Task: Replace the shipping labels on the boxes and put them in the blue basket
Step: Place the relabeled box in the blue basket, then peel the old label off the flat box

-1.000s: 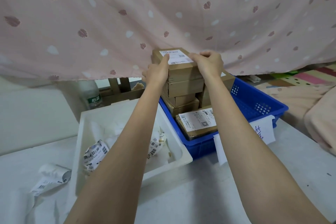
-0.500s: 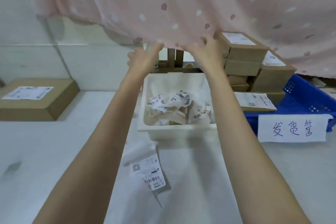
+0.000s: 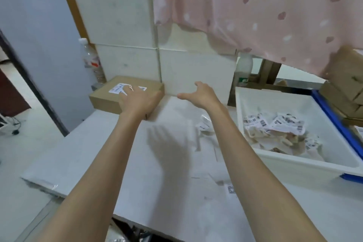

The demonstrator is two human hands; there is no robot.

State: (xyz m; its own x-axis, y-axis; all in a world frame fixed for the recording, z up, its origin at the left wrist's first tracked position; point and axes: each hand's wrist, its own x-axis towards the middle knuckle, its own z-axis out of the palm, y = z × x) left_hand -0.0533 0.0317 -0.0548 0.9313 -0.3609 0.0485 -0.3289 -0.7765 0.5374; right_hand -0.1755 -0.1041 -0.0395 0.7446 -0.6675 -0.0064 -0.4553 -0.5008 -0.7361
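A flat brown cardboard box (image 3: 110, 92) with a white shipping label (image 3: 117, 88) lies at the table's far left, against the white wall blocks. My left hand (image 3: 137, 100) rests flat on the box's top right part, fingers spread over the label. My right hand (image 3: 200, 94) hovers open just right of the box, thumb pointing toward it, not touching it. The blue basket (image 3: 334, 116) shows only as a rim at the right edge, with stacked brown boxes (image 3: 345, 88) in it.
A white bin (image 3: 279, 155) holding crumpled peeled labels (image 3: 279, 125) stands at the right. Loose labels (image 3: 204, 125) lie on the white table (image 3: 157, 182). A plastic bottle (image 3: 92, 61) stands behind the box. A pink curtain (image 3: 255, 6) hangs overhead. The table's left edge drops off.
My view swung left from the blue basket to the far-left box. Both hands left the stacked box, crossed over the white bin, and the left hand landed on the flat box.
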